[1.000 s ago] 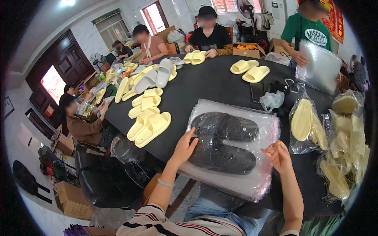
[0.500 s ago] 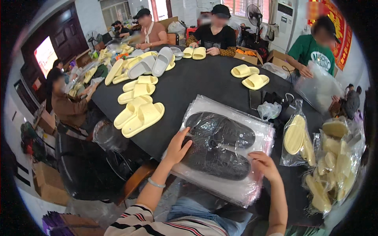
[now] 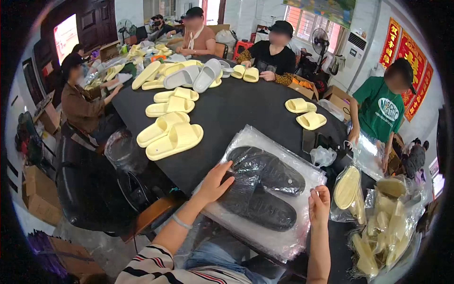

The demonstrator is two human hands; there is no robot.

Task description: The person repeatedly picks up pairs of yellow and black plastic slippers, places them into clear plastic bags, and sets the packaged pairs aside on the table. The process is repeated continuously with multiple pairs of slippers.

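Right hand (image 3: 320, 202) has turned upright, curled at clear plastic bags' (image 3: 302, 215) three-o'clock edge, pinch unclear; left hand (image 3: 213, 185) spreads nine-o'clock of rounded black slippers (image 3: 269, 208).

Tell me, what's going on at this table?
A person's left hand is at the left end of black slippers under clear plastic, lying on a stack of flat, clear plastic bags. The right hand is curled at the stack's right edge; whether it grips plastic is unclear. Pale yellow slippers stand to the left, plastic-wrapped yellow slippers lie to the right, and co-workers are around the black table.
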